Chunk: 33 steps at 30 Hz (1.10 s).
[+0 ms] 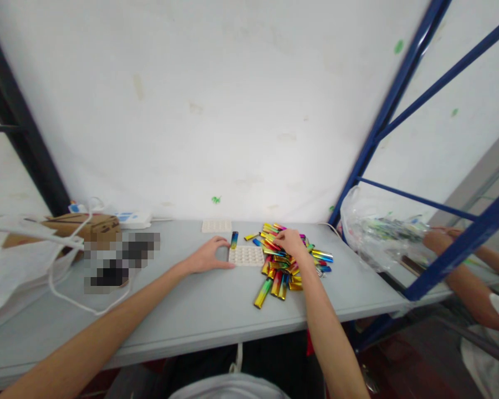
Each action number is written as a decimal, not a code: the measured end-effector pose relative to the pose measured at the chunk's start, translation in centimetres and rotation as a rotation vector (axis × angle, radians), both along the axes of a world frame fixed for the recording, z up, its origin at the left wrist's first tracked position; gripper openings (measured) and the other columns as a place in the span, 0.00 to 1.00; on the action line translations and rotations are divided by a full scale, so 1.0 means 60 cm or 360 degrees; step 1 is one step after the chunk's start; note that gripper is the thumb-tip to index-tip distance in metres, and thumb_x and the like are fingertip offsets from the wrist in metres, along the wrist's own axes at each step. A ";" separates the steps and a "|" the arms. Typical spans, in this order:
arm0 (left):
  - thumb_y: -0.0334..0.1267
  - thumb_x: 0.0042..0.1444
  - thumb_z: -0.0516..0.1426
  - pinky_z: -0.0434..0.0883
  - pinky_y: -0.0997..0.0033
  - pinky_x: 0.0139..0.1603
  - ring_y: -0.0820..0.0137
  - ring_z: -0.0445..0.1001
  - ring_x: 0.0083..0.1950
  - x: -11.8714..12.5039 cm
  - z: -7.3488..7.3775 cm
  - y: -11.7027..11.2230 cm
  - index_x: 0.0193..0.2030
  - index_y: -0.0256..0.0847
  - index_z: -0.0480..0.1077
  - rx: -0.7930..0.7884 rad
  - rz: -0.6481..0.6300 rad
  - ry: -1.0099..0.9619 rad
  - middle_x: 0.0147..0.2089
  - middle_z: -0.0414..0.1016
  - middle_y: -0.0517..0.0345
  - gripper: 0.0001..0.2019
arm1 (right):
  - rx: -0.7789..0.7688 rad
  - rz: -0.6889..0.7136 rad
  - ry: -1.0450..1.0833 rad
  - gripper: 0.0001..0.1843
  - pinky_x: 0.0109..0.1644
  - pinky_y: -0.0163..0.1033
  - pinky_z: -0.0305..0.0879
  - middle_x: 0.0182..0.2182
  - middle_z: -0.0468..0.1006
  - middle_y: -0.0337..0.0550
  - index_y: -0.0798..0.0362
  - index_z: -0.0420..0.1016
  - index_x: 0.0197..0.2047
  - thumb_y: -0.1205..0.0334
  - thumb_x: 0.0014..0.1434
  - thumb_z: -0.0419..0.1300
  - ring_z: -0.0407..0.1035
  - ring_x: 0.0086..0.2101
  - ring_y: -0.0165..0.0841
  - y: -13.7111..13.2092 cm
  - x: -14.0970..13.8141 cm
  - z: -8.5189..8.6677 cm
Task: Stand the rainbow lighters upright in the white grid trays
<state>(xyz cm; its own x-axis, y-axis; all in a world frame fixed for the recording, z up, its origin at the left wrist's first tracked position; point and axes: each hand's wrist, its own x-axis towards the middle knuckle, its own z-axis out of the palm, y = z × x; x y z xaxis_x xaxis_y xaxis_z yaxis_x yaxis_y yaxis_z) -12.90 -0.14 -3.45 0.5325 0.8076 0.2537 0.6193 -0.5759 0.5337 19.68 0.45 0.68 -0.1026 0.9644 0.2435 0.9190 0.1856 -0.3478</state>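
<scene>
My left hand (211,256) rests on the table at the left end of a white tray (246,256) with rows of small holes. Its thumb and fingers are bent around the two left corners of this tray. One blue-and-gold shiny piece (234,240) stands upright at the tray's far left corner, close to my left fingertips. Over a heap of shiny metallic tube-like pieces (279,285), in gold, red, blue and green, is my right hand (288,242). Its fingers are pinched together at the heap; the piece between them is partly hidden.
A second white tray (217,226) lies by the wall. On the left are a cardboard box (102,224), white plastic bags (20,266) and a cord (89,311). To the right, past a blue metal frame (370,149), another person's arms (461,271) reach near a clear plastic bag (370,238).
</scene>
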 end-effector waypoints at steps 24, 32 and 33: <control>0.70 0.45 0.64 0.65 0.56 0.68 0.50 0.70 0.63 0.000 -0.001 0.001 0.57 0.41 0.74 0.0059 0.0015 0.0039 0.63 0.70 0.46 0.40 | -0.0312 0.0770 0.2614 0.18 0.62 0.47 0.69 0.47 0.84 0.45 0.51 0.79 0.47 0.64 0.51 0.72 0.77 0.51 0.41 -0.026 -0.088 0.016; 0.69 0.45 0.64 0.65 0.55 0.68 0.51 0.71 0.63 0.002 0.002 -0.004 0.58 0.42 0.74 0.0052 0.0005 0.0005 0.62 0.71 0.47 0.40 | -0.0551 0.0835 0.2519 0.28 0.57 0.49 0.71 0.45 0.82 0.41 0.46 0.74 0.57 0.67 0.52 0.70 0.78 0.46 0.37 -0.037 -0.110 0.002; 0.69 0.45 0.64 0.65 0.55 0.68 0.51 0.71 0.63 0.002 0.002 -0.004 0.58 0.42 0.74 0.0044 0.0007 0.0005 0.63 0.71 0.47 0.40 | -0.0555 0.0811 0.2488 0.27 0.55 0.47 0.72 0.44 0.82 0.40 0.47 0.76 0.55 0.67 0.51 0.69 0.78 0.43 0.36 -0.036 -0.113 0.001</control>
